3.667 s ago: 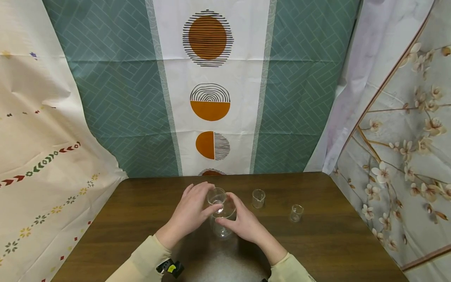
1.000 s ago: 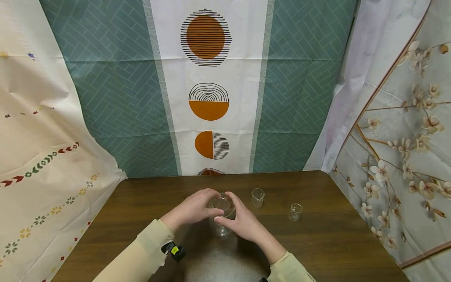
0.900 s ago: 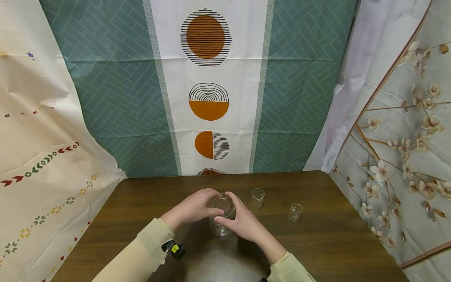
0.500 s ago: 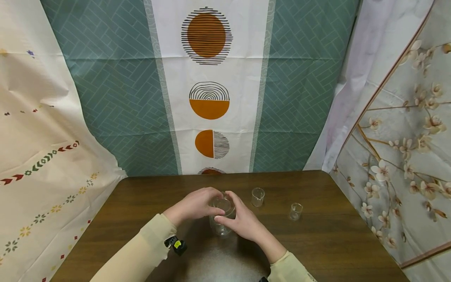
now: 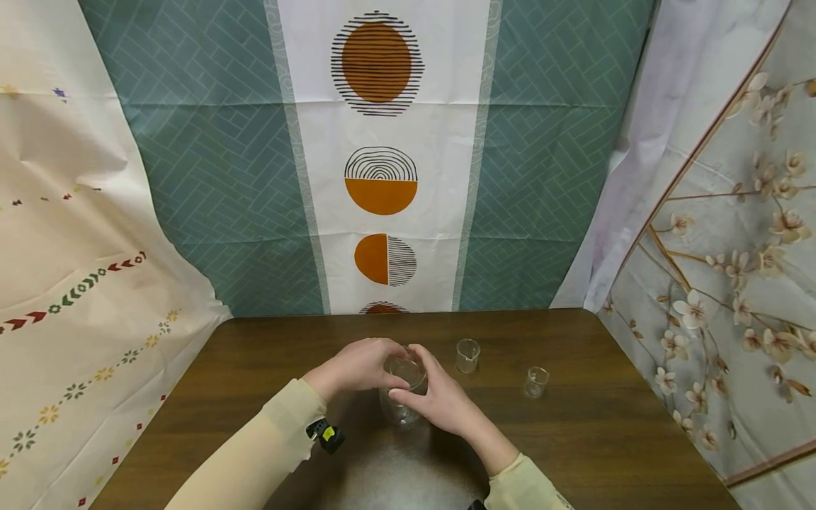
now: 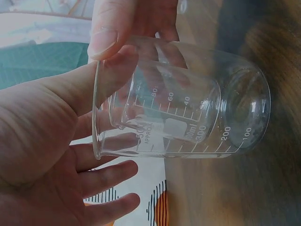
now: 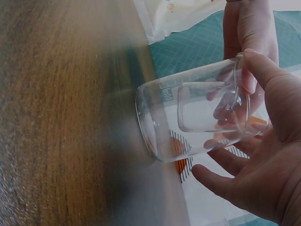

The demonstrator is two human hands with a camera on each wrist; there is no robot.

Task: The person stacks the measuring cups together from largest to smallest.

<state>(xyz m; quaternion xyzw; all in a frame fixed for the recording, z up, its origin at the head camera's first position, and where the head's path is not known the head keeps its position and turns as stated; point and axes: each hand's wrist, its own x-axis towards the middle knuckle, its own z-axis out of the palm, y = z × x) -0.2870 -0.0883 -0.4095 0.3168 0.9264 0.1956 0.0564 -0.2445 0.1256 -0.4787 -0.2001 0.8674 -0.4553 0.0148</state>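
A large glass beaker (image 5: 400,412) with white graduations stands upright on the table. My right hand (image 5: 442,400) grips it near the rim from the right, thumb in front and fingers behind. Inside it hangs a smaller glass beaker (image 6: 176,101), also graduated; both wrist views show a gap between its base and the large beaker's bottom. My left hand (image 5: 362,366) reaches over the mouth from the left and pinches the small beaker's top between thumb and forefinger, while its other fingers extend behind the glass.
Two smaller empty glass beakers stand to the right: one beaker (image 5: 467,356) farther back, another beaker (image 5: 536,382) nearer and more to the right. The dark wooden table (image 5: 612,439) ends at a patterned green and white cloth (image 5: 542,177) behind.
Earlier the small beaker's rim stood above the large beaker's mouth; it has since sunk inside as my left hand lowered. Over the last second the hands barely move.
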